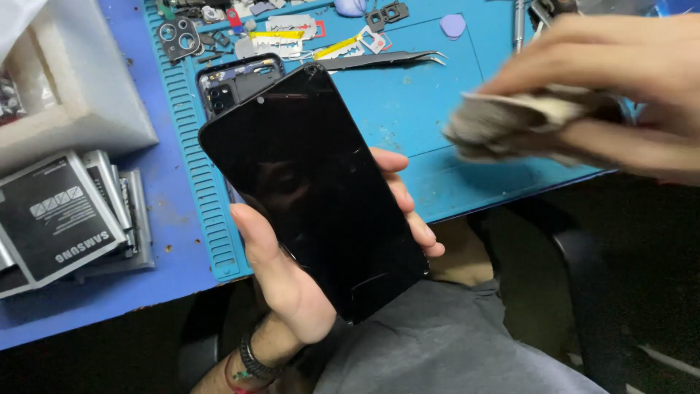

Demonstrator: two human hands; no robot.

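Note:
My left hand (288,281) grips a black phone screen (310,186) from below, thumb on its left edge and fingertips curled over its right edge. The glass faces up, dark, with a crack near its top corner. My right hand (620,73), at the upper right and blurred, is closed on a crumpled grey cloth (510,120), held a little to the right of the screen and apart from it.
A blue work mat (408,109) covers the bench. Behind the screen lies a phone frame (233,80) with camera openings. Tweezers (386,58), a camera bezel (179,36), small parts and a lilac pick (452,25) lie at the back. Stacked phone batteries (65,215) and a white tray (73,87) sit left.

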